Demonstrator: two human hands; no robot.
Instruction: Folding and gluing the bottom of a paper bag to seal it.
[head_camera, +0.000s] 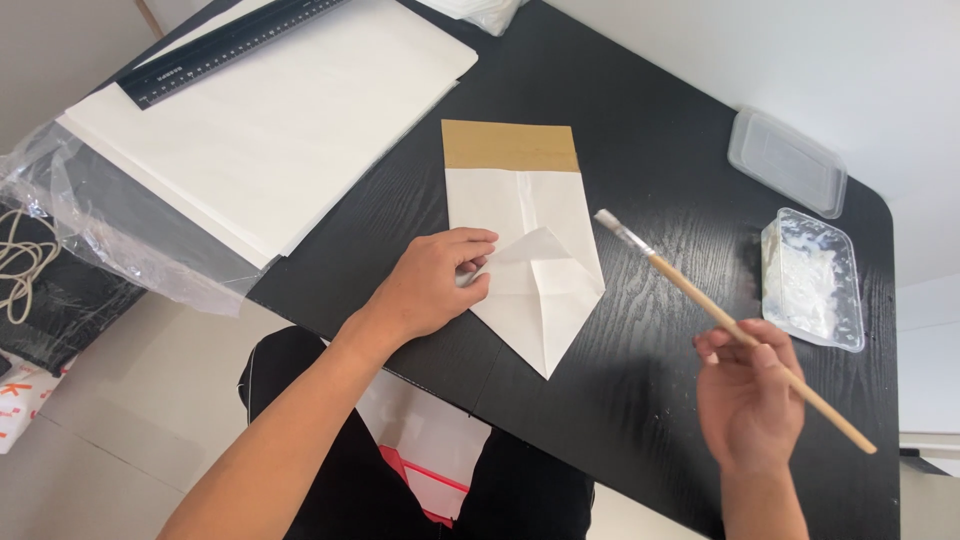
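black ruler (225, 45), markings too small to read

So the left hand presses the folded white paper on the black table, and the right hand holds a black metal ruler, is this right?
Not quite: the head view shows the right hand holding a wooden-handled brush, not a ruler. The rest stands: the left hand presses the folded white paper.
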